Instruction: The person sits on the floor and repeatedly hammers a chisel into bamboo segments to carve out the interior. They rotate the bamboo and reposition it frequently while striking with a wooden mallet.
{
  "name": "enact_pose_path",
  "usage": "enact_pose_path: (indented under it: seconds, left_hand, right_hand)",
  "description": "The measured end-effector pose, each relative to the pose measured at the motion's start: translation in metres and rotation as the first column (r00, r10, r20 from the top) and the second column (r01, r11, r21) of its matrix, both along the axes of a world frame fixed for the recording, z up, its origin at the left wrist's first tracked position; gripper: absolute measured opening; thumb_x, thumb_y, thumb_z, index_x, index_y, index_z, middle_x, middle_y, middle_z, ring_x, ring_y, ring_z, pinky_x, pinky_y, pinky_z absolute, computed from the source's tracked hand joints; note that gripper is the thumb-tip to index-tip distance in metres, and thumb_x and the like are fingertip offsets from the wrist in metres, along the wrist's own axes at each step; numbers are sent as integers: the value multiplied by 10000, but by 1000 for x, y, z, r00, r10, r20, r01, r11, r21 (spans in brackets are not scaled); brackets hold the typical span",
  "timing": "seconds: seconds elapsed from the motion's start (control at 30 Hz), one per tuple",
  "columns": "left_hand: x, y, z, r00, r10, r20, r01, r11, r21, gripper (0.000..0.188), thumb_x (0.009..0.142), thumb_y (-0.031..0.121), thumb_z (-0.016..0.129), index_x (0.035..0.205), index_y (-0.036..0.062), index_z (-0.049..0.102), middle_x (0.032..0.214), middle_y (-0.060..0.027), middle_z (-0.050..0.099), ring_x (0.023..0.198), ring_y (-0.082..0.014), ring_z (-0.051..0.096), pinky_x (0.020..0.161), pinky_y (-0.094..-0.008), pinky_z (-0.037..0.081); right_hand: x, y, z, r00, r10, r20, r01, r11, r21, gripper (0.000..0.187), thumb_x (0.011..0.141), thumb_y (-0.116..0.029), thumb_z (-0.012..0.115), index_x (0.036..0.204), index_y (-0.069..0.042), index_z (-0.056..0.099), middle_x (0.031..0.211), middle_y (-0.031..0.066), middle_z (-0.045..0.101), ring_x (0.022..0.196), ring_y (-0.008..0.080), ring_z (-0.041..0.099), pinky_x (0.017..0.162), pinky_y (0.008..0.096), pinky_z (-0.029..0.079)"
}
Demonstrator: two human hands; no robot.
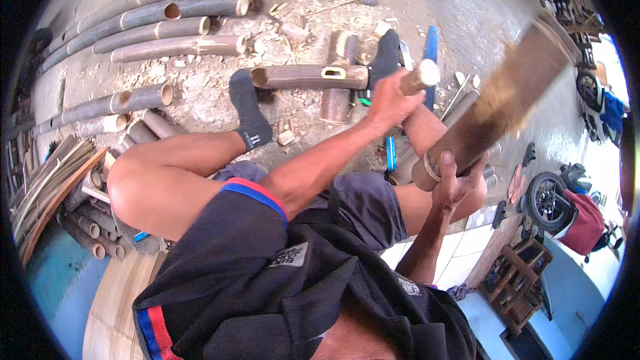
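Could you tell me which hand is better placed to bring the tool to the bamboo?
Probably the left. The left hand already has its grip on the wooden handle, close to the bamboo. The right hand is busy holding the bamboo's lower end.

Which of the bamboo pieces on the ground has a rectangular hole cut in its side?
The short bamboo piece lying crosswise between the two socked feet; its rectangular slot faces up, while the long poles behind show only round open ends.

matt brown bamboo pole (pixel 497 110), rough concrete floor (pixel 460 0)
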State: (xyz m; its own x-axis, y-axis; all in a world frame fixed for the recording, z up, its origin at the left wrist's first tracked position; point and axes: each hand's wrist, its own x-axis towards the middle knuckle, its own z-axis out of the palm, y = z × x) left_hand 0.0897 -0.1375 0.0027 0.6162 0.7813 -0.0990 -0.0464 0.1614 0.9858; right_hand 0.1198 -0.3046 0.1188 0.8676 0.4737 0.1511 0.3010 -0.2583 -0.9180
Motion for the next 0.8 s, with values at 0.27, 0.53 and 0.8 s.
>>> enact_pose_path:
  seconds: [0.27, 0.53, 0.8]
  left_hand:
    - [-30, 168, -7, 899, 437, -36, -439, 893, -98, 227, 886, 205, 725, 901, -3, 634, 804, -36, 667, 714, -154, 613, 670, -346, 501]
    - [0, 366, -38, 700, 666, 257, -682, 731, -39, 319, 898, 331, 755, 930, 47, 613, 801, -27, 627, 730, -145, 566, 709, -332, 464]
    - [17, 399, -101, 726, 675, 131, -686, 699, 200, 408, 876, 337, 768, 1019, -29, 656, 924, -92, 711, 875, -197, 647, 798, -357, 505]
  right_hand:
    - [21, -27, -42, 976, -78, -205, 73, 997, -32, 620, 829, -191, 734, 1360, 43, 513, 1152, 166, 648, 1028, 269, 625, 953, 401, 478]
    - [18, 22, -65, 920, -18, -392, -9, 998, -67, 712, 799, -200, 773, 1399, 47, 481, 1240, 126, 604, 1157, 231, 561, 1052, 358, 413]
    - [29, 14, -82, 899, -2, -437, -30, 997, -65, 737, 823, -229, 742, 1427, 65, 438, 1284, 139, 572, 1194, 249, 541, 1058, 375, 411]
